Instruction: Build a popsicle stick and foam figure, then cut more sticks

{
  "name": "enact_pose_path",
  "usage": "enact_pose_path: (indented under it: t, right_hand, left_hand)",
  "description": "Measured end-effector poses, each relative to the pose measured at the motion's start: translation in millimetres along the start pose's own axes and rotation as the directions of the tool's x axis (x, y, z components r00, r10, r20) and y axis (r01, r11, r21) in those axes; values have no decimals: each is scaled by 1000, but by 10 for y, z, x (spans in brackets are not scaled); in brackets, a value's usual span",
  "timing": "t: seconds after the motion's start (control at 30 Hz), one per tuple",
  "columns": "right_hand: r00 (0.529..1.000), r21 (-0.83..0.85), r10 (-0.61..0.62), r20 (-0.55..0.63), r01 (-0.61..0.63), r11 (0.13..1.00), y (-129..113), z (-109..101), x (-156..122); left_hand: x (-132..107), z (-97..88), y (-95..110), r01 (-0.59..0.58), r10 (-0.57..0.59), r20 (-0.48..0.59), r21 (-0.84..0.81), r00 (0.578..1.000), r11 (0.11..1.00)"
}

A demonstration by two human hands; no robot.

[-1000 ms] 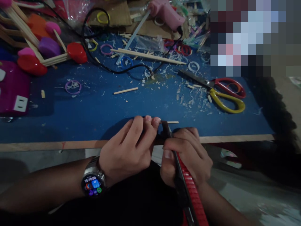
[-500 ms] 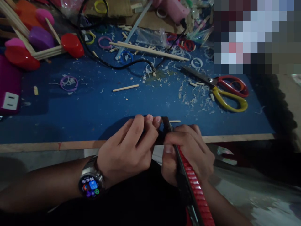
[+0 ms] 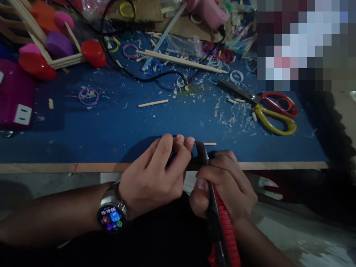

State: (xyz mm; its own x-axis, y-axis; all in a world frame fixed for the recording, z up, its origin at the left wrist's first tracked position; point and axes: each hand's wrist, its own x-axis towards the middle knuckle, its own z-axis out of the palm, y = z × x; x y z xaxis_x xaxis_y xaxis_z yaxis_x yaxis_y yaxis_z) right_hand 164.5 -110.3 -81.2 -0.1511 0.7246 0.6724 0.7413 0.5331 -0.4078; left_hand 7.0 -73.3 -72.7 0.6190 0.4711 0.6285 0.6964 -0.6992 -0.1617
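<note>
My left hand (image 3: 155,174), with a watch (image 3: 112,213) on its wrist, is closed in a pinch at the table's front edge. Its fingertips hold a thin wooden stick (image 3: 210,144), whose pale end juts out to the right beyond a dark blade. My right hand (image 3: 226,181) is wrapped round a red and black utility knife (image 3: 226,222), thumb along the near side. The blade lies across the stick just right of my left fingertips. How deep the blade sits in the wood I cannot tell.
A short stick (image 3: 153,103) lies on the blue table (image 3: 116,122). Scissors (image 3: 258,104) rest at the right among shavings. Behind are a long stick (image 3: 189,63), a glue stick (image 3: 164,37), a black cord (image 3: 139,78) and a pink glue gun (image 3: 211,15). A stick frame with colored pieces (image 3: 93,53) stands left.
The view has shifted slightly, so the table things appear a little farther right. The knife handle has swung a bit to the left, and both hands keep their grip.
</note>
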Motion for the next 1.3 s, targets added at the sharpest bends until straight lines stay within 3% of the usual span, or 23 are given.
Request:
enact_pose_path:
  t: [0.4,0.67,0.9,1.3]
  right_hand:
    - [993,-61,52,102,-46,997,12,-35,74]
    - [997,-82,-18,81,24,996,52,-19,37]
    - [996,-41,-90,27,91,995,80,-7,-4]
    - [996,-137,-29,80,40,990,77,-1,51]
  left_hand:
    - [-49,0,-15,-16,16,44,0,999,1000]
    - [-66,14,27,45,-41,42,-99,998,994]
    - [-42,-4,15,-14,14,21,-7,1000,1000]
    - [-47,12,-6,-9,9,28,-24,1000,1000]
